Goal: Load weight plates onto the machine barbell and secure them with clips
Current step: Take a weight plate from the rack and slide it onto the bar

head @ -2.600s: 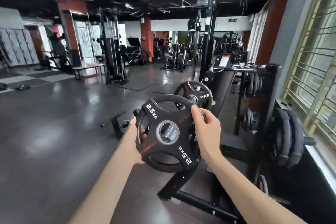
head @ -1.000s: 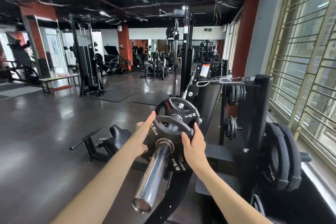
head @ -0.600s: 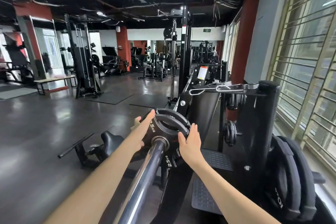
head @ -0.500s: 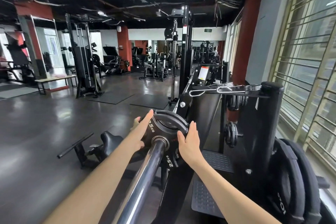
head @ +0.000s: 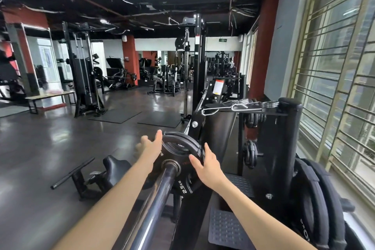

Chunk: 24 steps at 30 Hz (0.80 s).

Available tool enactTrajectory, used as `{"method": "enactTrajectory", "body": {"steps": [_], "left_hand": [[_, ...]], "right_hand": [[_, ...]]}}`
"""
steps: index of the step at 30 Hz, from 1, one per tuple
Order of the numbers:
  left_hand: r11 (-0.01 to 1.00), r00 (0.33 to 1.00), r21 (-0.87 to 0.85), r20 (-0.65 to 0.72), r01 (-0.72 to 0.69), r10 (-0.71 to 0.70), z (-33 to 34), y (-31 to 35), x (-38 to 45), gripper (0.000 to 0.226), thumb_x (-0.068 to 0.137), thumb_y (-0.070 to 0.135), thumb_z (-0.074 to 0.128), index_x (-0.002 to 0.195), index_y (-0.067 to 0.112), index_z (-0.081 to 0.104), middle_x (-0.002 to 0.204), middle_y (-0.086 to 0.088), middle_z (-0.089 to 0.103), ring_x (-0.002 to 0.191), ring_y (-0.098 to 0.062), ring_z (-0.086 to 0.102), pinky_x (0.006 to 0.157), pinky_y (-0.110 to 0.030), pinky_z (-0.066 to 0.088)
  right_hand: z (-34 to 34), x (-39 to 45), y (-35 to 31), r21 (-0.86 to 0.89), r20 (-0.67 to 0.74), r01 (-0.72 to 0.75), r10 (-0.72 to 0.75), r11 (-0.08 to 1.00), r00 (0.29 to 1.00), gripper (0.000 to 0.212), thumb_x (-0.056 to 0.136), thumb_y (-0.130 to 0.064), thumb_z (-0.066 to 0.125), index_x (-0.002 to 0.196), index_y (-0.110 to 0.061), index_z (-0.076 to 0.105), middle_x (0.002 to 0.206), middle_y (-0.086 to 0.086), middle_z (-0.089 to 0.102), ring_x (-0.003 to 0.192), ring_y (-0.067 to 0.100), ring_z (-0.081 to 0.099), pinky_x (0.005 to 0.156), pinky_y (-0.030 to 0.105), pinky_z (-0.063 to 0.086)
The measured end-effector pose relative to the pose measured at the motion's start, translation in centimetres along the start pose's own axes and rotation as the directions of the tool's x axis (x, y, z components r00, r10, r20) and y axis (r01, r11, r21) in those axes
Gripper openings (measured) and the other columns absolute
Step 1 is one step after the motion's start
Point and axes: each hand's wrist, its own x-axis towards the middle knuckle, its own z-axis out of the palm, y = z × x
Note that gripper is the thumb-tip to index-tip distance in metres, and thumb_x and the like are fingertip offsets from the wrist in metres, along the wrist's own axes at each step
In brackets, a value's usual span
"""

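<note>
Now 2.5 kg plate (head: pixel 182 176) fully down barbell sleeve (head: pixel 154 205), seated against earlier plate just beyond our hands. Left hand (head: pixel 151 146) and right hand (head: pixel 207 166) flat, fingers spread, easing off rim, nothing gripped. Clips (head: pixel 243 105) still on rack above right hand; next step.

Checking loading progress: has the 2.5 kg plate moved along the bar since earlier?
Yes. The 2.5 kg plate slid inward along the bar, up against the plate behind it.

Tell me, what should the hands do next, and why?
Probably reach the right hand to the spring clips on the rack. The 2.5 kg plate already sits on the bar, against another plate, and no clip holds them.
</note>
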Motion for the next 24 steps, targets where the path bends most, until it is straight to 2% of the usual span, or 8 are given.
{"method": "enactTrajectory", "body": {"steps": [2,3,6,9,13,17,20,24], "left_hand": [[0.978,0.967,0.131,-0.175,-0.161,0.183,0.8,1.7,-1.3,0.062,0.093,0.057,0.050,0.141,0.018,0.046,0.152,-0.014,0.038,0.141,-0.034,0.029,0.115,-0.052,0.029],[0.950,0.937,0.188,-0.203,-0.247,0.284,1.5,2.6,-2.1,0.050,0.096,0.047,0.051,0.136,0.016,0.051,0.150,-0.013,0.041,0.141,-0.033,0.029,0.114,-0.050,0.029],[0.835,0.852,0.339,-0.148,-0.434,0.502,4.0,5.1,-4.4,0.028,0.098,0.032,0.053,0.120,0.020,0.063,0.137,-0.009,0.053,0.134,-0.032,0.037,0.109,-0.045,0.033],[0.690,0.749,0.410,-0.026,-0.596,0.662,7.9,6.9,-7.3,0.020,0.098,0.026,0.051,0.104,0.024,0.070,0.118,-0.002,0.065,0.116,-0.028,0.050,0.096,-0.040,0.042],[0.705,0.757,0.286,0.334,-0.649,0.561,15.6,6.7,-12.5,0.020,0.096,0.034,0.050,0.088,0.032,0.068,0.092,0.006,0.072,0.098,-0.024,0.066,0.080,-0.033,0.050],[0.674,0.651,0.262,0.631,-0.690,0.421,24.5,4.6,-16.7,0.029,0.091,0.046,0.042,0.091,0.034,0.068,0.094,0.010,0.075,0.096,-0.022,0.068,0.088,-0.040,0.055],[0.625,0.587,0.263,0.709,-0.735,0.391,30.6,4.0,-19.3,0.035,0.090,0.049,0.039,0.096,0.032,0.070,0.098,0.004,0.076,0.097,-0.026,0.068,0.089,-0.040,0.055],[0.534,0.535,0.264,0.714,-0.803,0.451,37.7,4.7,-21.4,0.028,0.096,0.041,0.045,0.099,0.027,0.070,0.106,-0.003,0.074,0.103,-0.032,0.066,0.088,-0.037,0.053]], "right_hand": [[-2.0,-0.2,0.6,-0.002,-0.026,-0.024,0.024,1.000,0.999,0.076,0.101,-0.047,0.052,0.160,-0.014,0.019,0.161,0.012,0.030,0.149,0.028,0.029,0.122,0.043,0.024],[-3.3,-0.1,1.0,-0.004,-0.045,-0.039,0.038,0.999,0.998,0.070,0.101,-0.044,0.052,0.158,-0.013,0.026,0.157,0.014,0.037,0.145,0.027,0.036,0.120,0.042,0.028],[-7.5,-0.7,2.6,0.036,-0.074,-0.078,0.080,0.996,0.994,0.049,0.103,-0.037,0.050,0.146,-0.014,0.045,0.140,0.006,0.056,0.126,0.020,0.054,0.108,0.036,0.041],[-12.3,-1.4,5.8,0.105,-0.174,-0.115,0.132,0.988,0.976,0.030,0.103,-0.030,0.050,0.126,-0.015,0.063,0.119,-0.004,0.068,0.104,0.013,0.061,0.091,0.028,0.045],[-19.2,-4.1,12.1,0.326,-0.302,-0.233,0.335,0.916,0.893,0.019,0.102,-0.024,0.052,0.097,-0.019,0.069,0.095,-0.003,0.076,0.092,0.015,0.067,0.087,0.036,0.051],[-25.3,-7.7,19.4,0.551,-0.366,-0.304,0.552,0.777,0.750,0.017,0.094,-0.009,0.053,0.084,-0.006,0.066,0.073,0.007,0.064,0.067,0.020,0.054,0.060,0.028,0.040],[-28.2,-9.2,24.1,0.637,-0.349,-0.355,0.667,0.684,0.658,0.018,0.094,-0.005,0.050,0.080,-0.005,0.061,0.073,0.010,0.059,0.065,0.020,0.052,0.061,0.027,0.039],[-29.9,-9.0,30.1,0.788,-0.234,-0.369,0.794,0.493,0.561,0.023,0.106,-0.021,0.042,0.103,-0.008,0.061,0.075,0.006,0.059,0.060,0.016,0.050,0.062,0.023,0.044]]}}
